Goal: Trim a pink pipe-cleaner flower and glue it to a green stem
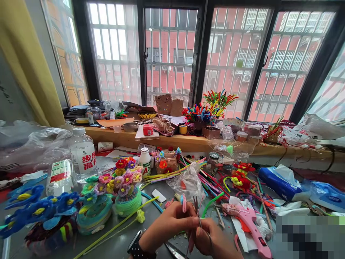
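We are watching the left hand (171,220) pinching a small pink fuzzy piece (184,205), left of the pink glue gun (248,218), while the right hand (205,234), nearer that gun, is curling around scissors (195,204), blades up, its exact fingertip grip hidden from us. Farther left of the gun, a green pot (128,204) of fuzzy flowers (127,178) is standing; beyond it rightward, a blue tissue pack (277,182) is lying.

Fuzzy multicoloured pipe-cleaner flowers (128,178) and a pink plastic glue gun (249,218) are sitting below the long brown wooden windowsill (188,140), marking a craft workspace.
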### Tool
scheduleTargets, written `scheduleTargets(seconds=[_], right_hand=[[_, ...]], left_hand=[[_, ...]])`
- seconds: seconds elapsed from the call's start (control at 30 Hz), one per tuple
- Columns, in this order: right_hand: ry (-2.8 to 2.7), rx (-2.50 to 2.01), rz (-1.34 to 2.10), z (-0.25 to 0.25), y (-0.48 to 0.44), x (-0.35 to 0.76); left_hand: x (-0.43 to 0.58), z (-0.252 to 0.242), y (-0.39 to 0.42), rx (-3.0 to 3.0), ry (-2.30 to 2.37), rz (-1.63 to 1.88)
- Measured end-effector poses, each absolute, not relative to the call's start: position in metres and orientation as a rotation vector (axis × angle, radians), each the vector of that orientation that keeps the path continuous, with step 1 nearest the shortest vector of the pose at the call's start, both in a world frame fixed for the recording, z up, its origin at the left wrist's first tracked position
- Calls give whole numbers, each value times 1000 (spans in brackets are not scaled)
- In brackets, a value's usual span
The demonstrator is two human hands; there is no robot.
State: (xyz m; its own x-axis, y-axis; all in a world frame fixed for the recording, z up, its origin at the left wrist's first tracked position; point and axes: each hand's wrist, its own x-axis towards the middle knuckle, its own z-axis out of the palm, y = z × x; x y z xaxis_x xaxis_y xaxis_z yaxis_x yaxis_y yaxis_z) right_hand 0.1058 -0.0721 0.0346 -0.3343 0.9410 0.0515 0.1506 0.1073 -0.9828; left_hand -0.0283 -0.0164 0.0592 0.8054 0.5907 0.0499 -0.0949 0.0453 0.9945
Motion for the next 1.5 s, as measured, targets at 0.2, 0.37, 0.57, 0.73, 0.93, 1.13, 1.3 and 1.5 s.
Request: scheduleTargets(seconds=[0.2, 0.37, 0.57, 0.73, 0.93, 1.13, 1.3, 1.5], right_hand=[[-1688, -924, 1329, 40, -74, 107], [-1639, -922, 1394, 46, -76, 106], [-1588, -955, 1404, 44, -75, 107], [-1601, -937, 1353, 43, -74, 107], [-1579, -901, 1393, 43, -73, 108], [-1563, -974, 1296, 45, -72, 110], [-1523, -1036, 1251, 46, -72, 112], [-1560, -1170, 1120, 44, -72, 117]], left_hand=[[-31, 62, -18, 1412, 377, 549], [-33, 68, -19, 1416, 374, 555], [-30, 62, -16, 1374, 388, 590], [-29, 60, -16, 1390, 388, 589], [-29, 62, -16, 1437, 358, 638], [-28, 64, -15, 1392, 363, 700], [-28, 63, -13, 1391, 379, 748], [-28, 66, -14, 1391, 405, 739]])
